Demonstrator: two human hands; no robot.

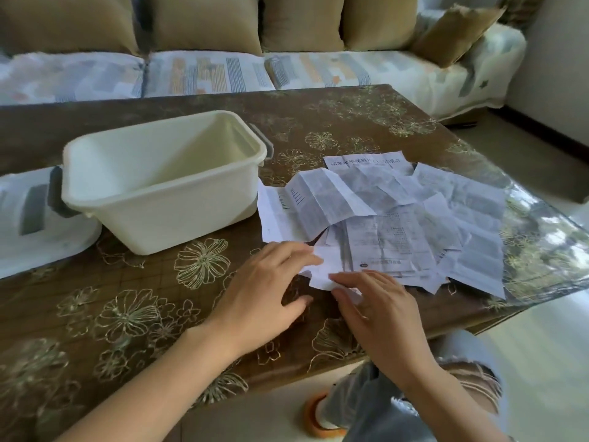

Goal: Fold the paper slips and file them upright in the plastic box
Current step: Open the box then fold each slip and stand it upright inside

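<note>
Where slip [322,269] lies, both hands.

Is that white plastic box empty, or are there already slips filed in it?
Empty. The plastic box shows only bare inner walls and floor; the paper slips all lie spread on the table beside it.

the plastic box [159,183] stands open-topped with nothing over it; bare bench [197,266] lies between it and the paper slips [398,218] at right.
</note>
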